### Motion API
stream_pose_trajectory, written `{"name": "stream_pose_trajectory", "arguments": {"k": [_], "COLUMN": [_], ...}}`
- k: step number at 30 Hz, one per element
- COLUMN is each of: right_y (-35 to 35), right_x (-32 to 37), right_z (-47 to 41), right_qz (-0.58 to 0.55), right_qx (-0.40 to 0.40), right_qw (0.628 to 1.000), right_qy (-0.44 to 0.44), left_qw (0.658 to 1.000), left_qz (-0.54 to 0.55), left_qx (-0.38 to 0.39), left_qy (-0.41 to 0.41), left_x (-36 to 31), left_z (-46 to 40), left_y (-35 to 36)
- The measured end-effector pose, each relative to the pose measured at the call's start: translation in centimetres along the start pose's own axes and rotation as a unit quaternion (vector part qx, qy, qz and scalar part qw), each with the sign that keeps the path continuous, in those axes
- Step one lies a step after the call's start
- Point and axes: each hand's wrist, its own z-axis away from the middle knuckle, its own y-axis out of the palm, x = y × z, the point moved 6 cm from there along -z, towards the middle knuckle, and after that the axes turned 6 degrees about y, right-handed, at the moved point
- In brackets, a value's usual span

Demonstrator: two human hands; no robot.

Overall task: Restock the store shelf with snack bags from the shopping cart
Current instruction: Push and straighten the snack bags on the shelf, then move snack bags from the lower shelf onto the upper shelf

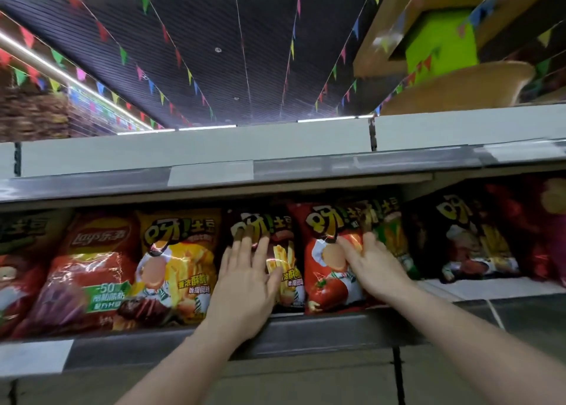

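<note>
Seven or so snack bags stand along the shelf (pixel 321 323). Left of both hands sit a red chip bag (pixel 88 270) and a yellow bag (pixel 179 260). The left hand (pixel 245 285) presses flat, fingers spread, on a dark bag (pixel 284 251); the right hand (pixel 375 266) lies open on a red tomato bag (pixel 329 270).

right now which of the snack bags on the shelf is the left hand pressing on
The dark brown bag, between the yellow bag and the red tomato bag. The left hand lies flat on its front.
</note>
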Motion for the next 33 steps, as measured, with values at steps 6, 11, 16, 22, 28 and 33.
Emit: {"name": "stream_pose_trajectory", "arguments": {"k": [6,11,16,22,28,33], "right_y": [-0.2,-0.5,-2.3,-2.4,1.2,4.6], "right_x": [-0.1,0.0,1.1,5.8,9.5,13.1], "right_z": [0.5,0.5,2.1,7.2,11.9,15.3], "right_qz": [0.048,0.039,0.053,0.036,-0.068,-0.141], "right_qx": [-0.032,-0.007,-0.077,-0.100,-0.002,0.061], "right_qw": [0.998,0.999,0.994,0.956,0.928,0.912], "right_qy": [-0.003,0.001,-0.056,-0.272,-0.366,-0.379], "left_qw": [0.999,0.999,0.998,0.983,0.966,0.946], "left_qz": [0.024,-0.017,0.016,0.117,0.132,0.158], "left_qx": [-0.035,-0.029,-0.061,-0.138,-0.208,-0.226], "left_qy": [0.010,0.011,0.018,-0.031,-0.081,-0.170], "left_x": [-0.3,-0.4,-1.4,-1.0,1.8,6.2], "left_z": [1.1,1.1,1.8,4.2,9.1,14.8], "left_y": [-0.8,-1.2,-2.6,-4.6,-7.2,-9.3]}}
